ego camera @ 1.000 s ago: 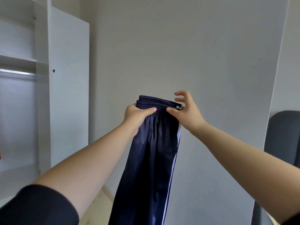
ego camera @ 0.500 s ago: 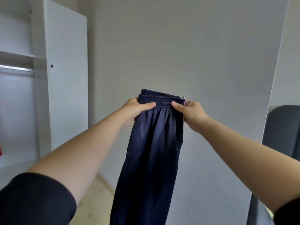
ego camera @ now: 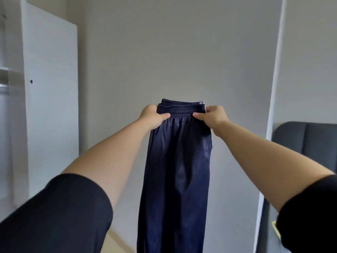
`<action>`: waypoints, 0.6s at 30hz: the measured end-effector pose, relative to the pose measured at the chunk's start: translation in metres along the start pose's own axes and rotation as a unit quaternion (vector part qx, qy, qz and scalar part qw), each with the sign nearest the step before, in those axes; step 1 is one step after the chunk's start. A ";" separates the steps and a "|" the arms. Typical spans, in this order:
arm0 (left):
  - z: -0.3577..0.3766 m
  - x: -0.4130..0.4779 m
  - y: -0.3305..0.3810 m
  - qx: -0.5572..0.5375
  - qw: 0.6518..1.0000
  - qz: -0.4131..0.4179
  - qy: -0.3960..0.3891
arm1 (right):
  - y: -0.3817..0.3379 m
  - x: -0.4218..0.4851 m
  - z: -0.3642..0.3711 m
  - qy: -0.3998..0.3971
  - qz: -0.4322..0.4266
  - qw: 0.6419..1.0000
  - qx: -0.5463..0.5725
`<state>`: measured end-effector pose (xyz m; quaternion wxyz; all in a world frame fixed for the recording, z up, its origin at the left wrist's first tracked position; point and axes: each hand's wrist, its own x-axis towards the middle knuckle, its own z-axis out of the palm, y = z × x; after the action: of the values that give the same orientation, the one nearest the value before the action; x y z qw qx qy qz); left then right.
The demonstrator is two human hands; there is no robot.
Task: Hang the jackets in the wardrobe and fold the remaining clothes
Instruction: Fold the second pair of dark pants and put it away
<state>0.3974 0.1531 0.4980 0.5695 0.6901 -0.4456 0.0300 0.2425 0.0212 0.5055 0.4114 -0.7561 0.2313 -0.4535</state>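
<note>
Grips (ego camera: 152, 116) (ego camera: 212, 116) on trousers (ego camera: 176, 170), hems off-frame

Trousers (ego camera: 176, 170): legs cut off at bottom edge. Left hand (ego camera: 151, 116), right hand (ego camera: 213, 116): fingers hidden behind waistband (ego camera: 182, 111). Wardrobe (ego camera: 49, 88): interior cut off at left edge. Yellow object (ego camera: 275, 229): partly behind sleeve (ego camera: 310, 216), unidentifiable.

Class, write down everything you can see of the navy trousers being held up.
The navy trousers are dark blue, of smooth, slightly shiny cloth, with a gathered elastic waistband on top. They hang straight down, seemingly folded lengthwise, the lower end out of view. The left hand pinches one end of the waistband, the right hand the other, holding it level in the air. A small white patch shows at its right corner.
</note>
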 end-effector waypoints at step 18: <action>0.106 -0.031 0.344 -0.158 0.957 0.243 -0.029 | -0.184 -0.070 -0.319 0.379 -0.180 0.902 -0.100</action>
<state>0.1057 0.1006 0.7051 0.6338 0.4630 -0.6149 0.0766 -0.0747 0.0427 0.7036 0.1257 -0.5932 0.2737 -0.7466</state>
